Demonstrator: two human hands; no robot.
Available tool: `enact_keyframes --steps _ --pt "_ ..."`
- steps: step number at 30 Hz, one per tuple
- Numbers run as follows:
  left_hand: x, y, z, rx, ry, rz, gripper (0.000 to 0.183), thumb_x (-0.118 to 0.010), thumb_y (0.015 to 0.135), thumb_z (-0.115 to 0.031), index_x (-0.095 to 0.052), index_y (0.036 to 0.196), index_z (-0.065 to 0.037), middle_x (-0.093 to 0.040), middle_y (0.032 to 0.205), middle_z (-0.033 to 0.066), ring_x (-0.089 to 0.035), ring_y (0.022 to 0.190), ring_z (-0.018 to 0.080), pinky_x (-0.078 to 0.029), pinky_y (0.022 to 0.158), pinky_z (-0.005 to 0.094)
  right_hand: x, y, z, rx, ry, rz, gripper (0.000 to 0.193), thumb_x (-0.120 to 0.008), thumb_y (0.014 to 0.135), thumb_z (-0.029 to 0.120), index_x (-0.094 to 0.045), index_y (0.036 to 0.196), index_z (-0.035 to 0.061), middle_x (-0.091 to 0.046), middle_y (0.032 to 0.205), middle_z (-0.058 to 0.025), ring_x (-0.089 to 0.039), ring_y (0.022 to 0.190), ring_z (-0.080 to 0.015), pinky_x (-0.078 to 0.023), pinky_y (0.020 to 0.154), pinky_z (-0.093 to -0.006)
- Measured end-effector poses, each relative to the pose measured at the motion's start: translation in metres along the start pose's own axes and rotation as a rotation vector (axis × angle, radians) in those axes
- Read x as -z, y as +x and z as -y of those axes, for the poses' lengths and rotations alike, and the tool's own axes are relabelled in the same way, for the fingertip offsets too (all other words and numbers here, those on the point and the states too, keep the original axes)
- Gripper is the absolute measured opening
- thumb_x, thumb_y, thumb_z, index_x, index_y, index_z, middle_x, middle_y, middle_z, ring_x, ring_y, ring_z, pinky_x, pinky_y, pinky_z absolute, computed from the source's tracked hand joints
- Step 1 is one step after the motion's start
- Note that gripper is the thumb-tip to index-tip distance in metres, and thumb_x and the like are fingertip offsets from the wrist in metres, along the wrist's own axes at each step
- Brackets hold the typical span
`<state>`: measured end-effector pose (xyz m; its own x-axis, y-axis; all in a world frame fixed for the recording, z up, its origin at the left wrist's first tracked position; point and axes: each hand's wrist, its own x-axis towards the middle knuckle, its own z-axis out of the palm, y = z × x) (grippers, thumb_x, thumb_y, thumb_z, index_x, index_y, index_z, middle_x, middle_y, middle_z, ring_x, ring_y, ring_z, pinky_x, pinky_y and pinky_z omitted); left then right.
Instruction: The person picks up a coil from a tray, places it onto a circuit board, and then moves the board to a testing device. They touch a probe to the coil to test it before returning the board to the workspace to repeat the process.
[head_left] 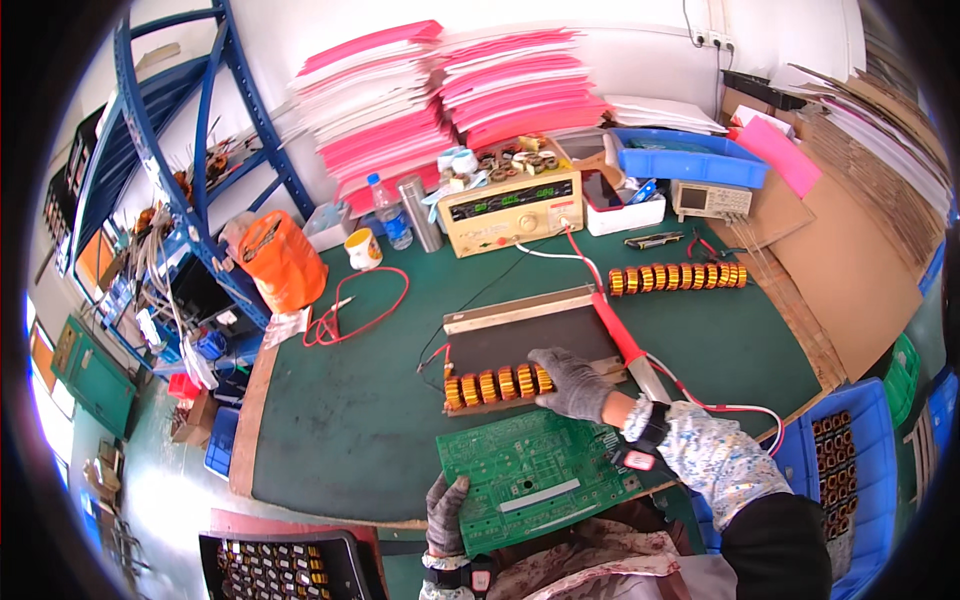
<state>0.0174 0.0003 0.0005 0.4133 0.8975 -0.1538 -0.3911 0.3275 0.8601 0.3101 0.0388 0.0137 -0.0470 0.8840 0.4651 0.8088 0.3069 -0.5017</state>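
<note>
My left hand (446, 512), in a grey glove, is closed on the left edge of a green circuit board (530, 465), tilted near the table's front edge. White strips lie across the board. My right hand (575, 385), also gloved, reaches over the board to a row of copper-wound ring coils (492, 387). Its thumb and fingers close around the coil at the row's right end. The coils stand along the front strip of a dark wood-edged fixture (520, 335). A red-sleeved test probe (622, 335) lies across the fixture's right side, its lower end close to my right wrist.
A second coil row (678, 278) lies at the back right, near pliers (705, 245). Behind the fixture stands a bench power supply (512, 212) with leads. A bottle (391, 215), mug (363, 250) and red cable (375, 310) are left. Coil-filled bins (870, 480) flank the table.
</note>
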Motion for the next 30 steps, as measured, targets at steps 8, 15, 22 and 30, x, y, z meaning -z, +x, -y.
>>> enact_keyframes --steps 8,15,22,30 --pt "0.003 -0.011 -0.004 -0.015 -0.081 -0.079 0.04 -0.067 0.086 -0.024 -0.058 0.117 -0.001 -0.065 0.104 0.0064 -0.062 0.089 0.0158 -0.051 0.078 0.0287 0.045 -0.058 0.031 -0.543 0.934 0.109 0.039 -0.071 0.077 0.017 -0.055 0.111 0.0049 -0.059 0.101 -0.0064 -0.057 0.088 -0.0155 -0.048 0.075 -0.0276" --pt "0.006 -0.002 -0.003 -0.008 -0.097 -0.031 0.042 -0.066 0.086 -0.029 -0.058 0.117 -0.002 -0.064 0.104 0.0075 -0.062 0.09 0.0172 -0.051 0.078 0.0306 0.038 -0.123 0.058 -0.725 0.776 -0.099 0.012 -0.064 0.083 0.009 -0.061 0.095 0.004 -0.06 0.081 -0.0008 -0.054 0.069 -0.0066 -0.047 0.063 -0.023" --pt "0.009 -0.003 0.002 -0.018 -0.073 -0.073 0.043 -0.066 0.087 -0.03 -0.058 0.118 -0.002 -0.064 0.105 0.0072 -0.062 0.089 0.0172 -0.051 0.077 0.0309 0.028 -0.119 0.06 -0.607 0.618 -0.144 0.011 -0.063 0.082 0.008 -0.057 0.092 0.0046 -0.062 0.083 -0.0067 -0.059 0.07 -0.0137 -0.049 0.063 -0.0273" --pt "0.004 -0.003 0.0 -0.037 -0.076 -0.04 0.043 -0.065 0.087 -0.029 -0.057 0.118 0.0 -0.064 0.104 0.0085 -0.062 0.089 0.0176 -0.051 0.077 0.031 0.031 -0.116 0.066 -0.218 0.072 0.028 0.035 -0.071 0.074 0.012 -0.054 0.105 0.0083 -0.057 0.097 -0.0149 -0.057 0.094 -0.034 -0.046 0.084 -0.0421"
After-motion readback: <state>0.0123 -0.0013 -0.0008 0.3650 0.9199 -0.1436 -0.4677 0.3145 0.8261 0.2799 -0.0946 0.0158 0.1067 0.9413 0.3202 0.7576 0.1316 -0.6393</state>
